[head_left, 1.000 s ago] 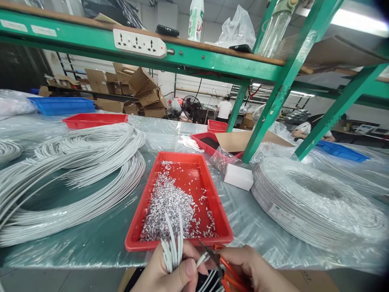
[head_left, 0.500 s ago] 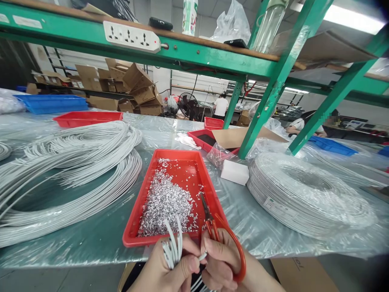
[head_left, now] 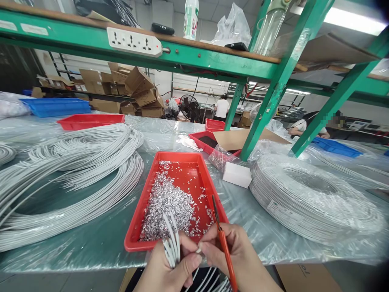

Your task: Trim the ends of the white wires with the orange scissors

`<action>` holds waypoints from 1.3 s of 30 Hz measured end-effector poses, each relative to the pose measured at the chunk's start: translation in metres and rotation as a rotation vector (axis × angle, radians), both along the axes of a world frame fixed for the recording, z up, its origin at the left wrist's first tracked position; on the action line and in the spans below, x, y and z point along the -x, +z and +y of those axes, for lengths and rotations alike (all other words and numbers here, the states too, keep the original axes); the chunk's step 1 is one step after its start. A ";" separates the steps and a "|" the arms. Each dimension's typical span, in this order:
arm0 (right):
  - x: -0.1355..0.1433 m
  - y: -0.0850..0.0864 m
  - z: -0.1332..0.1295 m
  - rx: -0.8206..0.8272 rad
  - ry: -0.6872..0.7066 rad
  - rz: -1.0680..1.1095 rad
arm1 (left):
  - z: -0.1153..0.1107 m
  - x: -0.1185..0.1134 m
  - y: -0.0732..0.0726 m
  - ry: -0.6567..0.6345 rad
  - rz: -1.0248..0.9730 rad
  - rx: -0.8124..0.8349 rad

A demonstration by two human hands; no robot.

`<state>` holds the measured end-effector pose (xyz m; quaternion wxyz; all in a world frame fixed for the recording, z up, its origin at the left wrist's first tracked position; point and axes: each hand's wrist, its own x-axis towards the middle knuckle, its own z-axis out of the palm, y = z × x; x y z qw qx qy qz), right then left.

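A bunch of white cables (head_left: pixel 172 243) stands up out of my left hand (head_left: pixel 161 265), which is closed around it. Between that hand's thumb and forefinger one cable end sticks out to the right, and the fingertips of my right hand (head_left: pixel 240 253) pinch at it. Orange-handled scissors (head_left: pixel 224 245) are tucked in my right hand, blades pointing up and away. Just beyond both hands lies a red tray (head_left: pixel 137 215) with a heap of small shiny metal pieces (head_left: pixel 170 202) along its left side. More cable lengths hang below the hands.
Loose cable coils (head_left: pixel 121 182) lie on the left, a wrapped cable coil (head_left: pixel 304 202) on the right. Beside it sits a white box (head_left: pixel 237 174). A green shelf frame (head_left: pixel 267 109) crosses above the plastic-covered table. Two people work further back.
The scissors have turned in my right hand, so their handles now show edge-on and the blades sit further right. My left hand still grips the cables. The view has shifted slightly.
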<state>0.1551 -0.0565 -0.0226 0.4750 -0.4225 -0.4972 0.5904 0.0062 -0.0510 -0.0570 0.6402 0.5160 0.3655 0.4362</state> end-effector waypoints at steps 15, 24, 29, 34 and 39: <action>0.006 0.006 0.011 0.014 0.141 0.082 | 0.008 0.008 -0.001 -0.147 -0.194 0.075; 0.008 0.002 0.010 0.003 0.073 -0.034 | 0.005 0.001 -0.006 0.125 -0.141 0.070; 0.012 -0.009 0.006 -0.086 -0.087 -0.142 | 0.007 -0.003 -0.014 0.200 -0.012 0.031; 0.011 -0.036 0.005 -0.177 -0.181 -0.122 | 0.007 -0.007 -0.019 0.234 0.016 0.002; 0.009 -0.043 0.005 -0.180 -0.213 -0.151 | 0.008 -0.010 -0.023 0.244 0.022 -0.027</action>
